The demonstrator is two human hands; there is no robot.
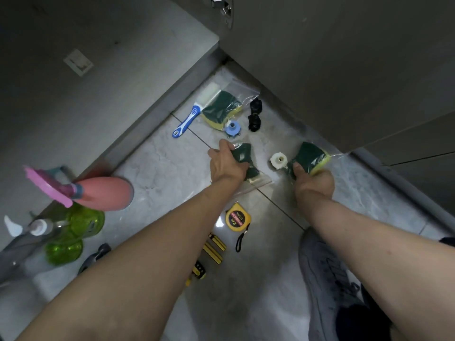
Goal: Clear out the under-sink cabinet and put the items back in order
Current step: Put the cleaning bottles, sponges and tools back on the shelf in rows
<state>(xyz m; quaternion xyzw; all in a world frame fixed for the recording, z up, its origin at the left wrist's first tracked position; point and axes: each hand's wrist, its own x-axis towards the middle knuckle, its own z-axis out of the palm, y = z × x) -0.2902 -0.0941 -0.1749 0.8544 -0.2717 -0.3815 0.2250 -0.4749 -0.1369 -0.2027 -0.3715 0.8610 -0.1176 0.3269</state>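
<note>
My left hand (pixel 225 163) grips a clear bag of green-and-yellow sponges (pixel 243 156) lying on the floor tiles. My right hand (pixel 312 179) holds a second bagged sponge (pixel 310 155), lifted slightly near the cabinet base. A third sponge bag (pixel 221 107) lies farther back, beside a blue-and-white brush (pixel 188 121). Between them sit a blue plastic fitting (pixel 232 127), a white plastic fitting (pixel 278 159) and a black knotted item (pixel 254 114).
A yellow tape measure (pixel 237 219) and yellow-black tools (pixel 214 249) lie between my forearms. Pink (pixel 98 193) and green (pixel 81 225) spray bottles stand at the left. The grey cabinet door (pixel 344 70) rises at the right. My grey shoe (pixel 327 274) is at the lower right.
</note>
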